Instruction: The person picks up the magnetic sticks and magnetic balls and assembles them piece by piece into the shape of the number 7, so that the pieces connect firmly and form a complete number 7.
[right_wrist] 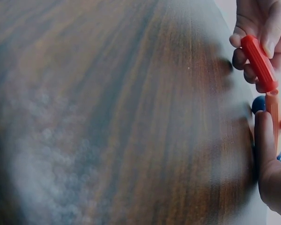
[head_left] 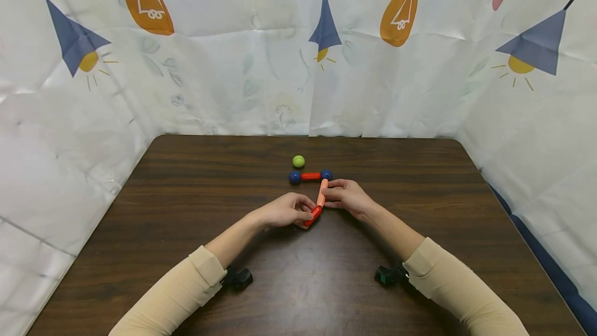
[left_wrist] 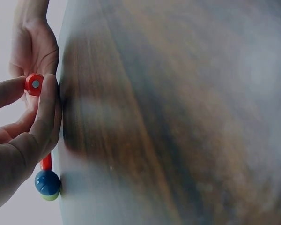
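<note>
My left hand pinches a short red ridged stick between thumb and fingers. Its near end carries a round silvery disc, seen in the left wrist view. In my right hand, thumb and fingers hold a salmon-orange stick. The two sticks meet end to end at an angle, as the right wrist view shows. Beyond them a second red stick lies between a left blue ball and a right blue ball. The orange stick's far end is at the right ball; I cannot tell whether they touch.
A small light-green ball lies behind the blue balls. The dark wood-grain table carries everything. A patterned white curtain hangs along its back and sides. Black wrist cameras sit under both sleeves.
</note>
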`<control>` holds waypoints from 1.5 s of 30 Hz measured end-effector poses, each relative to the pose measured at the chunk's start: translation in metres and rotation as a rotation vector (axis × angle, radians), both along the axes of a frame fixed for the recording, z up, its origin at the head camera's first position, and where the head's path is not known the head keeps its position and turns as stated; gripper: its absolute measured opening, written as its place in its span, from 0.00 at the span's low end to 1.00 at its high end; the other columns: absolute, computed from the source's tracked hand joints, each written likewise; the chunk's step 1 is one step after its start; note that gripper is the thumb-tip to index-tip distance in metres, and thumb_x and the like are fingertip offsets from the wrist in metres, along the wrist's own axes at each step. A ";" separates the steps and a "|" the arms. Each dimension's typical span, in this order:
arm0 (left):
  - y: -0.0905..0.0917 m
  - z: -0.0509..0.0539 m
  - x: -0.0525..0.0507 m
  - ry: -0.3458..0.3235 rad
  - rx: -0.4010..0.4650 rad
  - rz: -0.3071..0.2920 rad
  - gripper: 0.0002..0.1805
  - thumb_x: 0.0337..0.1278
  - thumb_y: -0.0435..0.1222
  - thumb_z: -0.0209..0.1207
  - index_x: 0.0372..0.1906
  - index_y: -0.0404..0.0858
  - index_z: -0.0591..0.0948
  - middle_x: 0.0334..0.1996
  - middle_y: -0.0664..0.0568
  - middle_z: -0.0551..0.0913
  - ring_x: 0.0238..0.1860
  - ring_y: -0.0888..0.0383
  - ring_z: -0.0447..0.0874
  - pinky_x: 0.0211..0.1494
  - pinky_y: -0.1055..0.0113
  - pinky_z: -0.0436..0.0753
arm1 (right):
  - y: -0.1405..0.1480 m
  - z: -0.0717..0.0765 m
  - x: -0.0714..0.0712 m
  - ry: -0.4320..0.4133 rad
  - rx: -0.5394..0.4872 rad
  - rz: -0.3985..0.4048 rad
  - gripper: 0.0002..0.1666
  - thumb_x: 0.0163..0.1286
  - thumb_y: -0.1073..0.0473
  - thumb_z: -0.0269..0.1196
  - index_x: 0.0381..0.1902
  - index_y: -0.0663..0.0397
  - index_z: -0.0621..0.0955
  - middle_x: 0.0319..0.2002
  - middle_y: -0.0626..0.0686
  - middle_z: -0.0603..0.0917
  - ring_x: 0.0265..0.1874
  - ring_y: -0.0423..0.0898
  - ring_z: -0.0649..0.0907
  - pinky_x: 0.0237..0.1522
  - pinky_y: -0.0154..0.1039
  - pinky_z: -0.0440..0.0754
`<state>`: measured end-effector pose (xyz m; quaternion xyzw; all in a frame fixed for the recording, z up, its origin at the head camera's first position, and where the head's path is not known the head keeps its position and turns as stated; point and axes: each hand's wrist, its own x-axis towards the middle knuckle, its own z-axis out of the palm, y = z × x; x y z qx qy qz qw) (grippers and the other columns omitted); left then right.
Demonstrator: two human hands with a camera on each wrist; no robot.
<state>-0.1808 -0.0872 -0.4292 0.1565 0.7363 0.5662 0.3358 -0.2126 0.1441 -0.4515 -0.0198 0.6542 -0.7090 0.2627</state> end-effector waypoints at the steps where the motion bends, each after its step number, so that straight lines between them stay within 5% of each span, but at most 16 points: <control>1: 0.000 0.000 0.000 0.001 0.000 0.001 0.15 0.71 0.24 0.57 0.57 0.22 0.77 0.41 0.43 0.81 0.38 0.56 0.84 0.47 0.59 0.87 | 0.000 0.000 0.000 0.001 0.000 0.001 0.30 0.77 0.65 0.60 0.69 0.77 0.65 0.58 0.67 0.77 0.47 0.48 0.86 0.54 0.45 0.83; 23: -0.006 0.003 0.001 0.054 -0.056 -0.057 0.15 0.69 0.29 0.62 0.56 0.27 0.81 0.44 0.46 0.83 0.39 0.56 0.85 0.47 0.60 0.86 | 0.000 -0.001 -0.001 0.007 0.009 0.004 0.29 0.77 0.64 0.61 0.68 0.76 0.67 0.58 0.66 0.77 0.47 0.49 0.86 0.54 0.45 0.83; 35: -0.009 -0.001 -0.002 0.321 -0.191 -0.130 0.09 0.63 0.30 0.69 0.47 0.36 0.87 0.35 0.55 0.86 0.37 0.59 0.84 0.39 0.67 0.82 | 0.000 -0.001 -0.001 0.002 0.010 0.001 0.28 0.77 0.65 0.61 0.67 0.76 0.68 0.56 0.65 0.78 0.46 0.49 0.87 0.54 0.45 0.83; 45: -0.010 -0.002 -0.003 0.447 -0.298 -0.133 0.09 0.60 0.31 0.71 0.45 0.40 0.88 0.31 0.58 0.84 0.33 0.61 0.82 0.39 0.67 0.81 | 0.001 -0.001 -0.001 0.002 0.007 0.011 0.29 0.77 0.65 0.61 0.67 0.77 0.67 0.56 0.65 0.78 0.47 0.49 0.87 0.55 0.45 0.83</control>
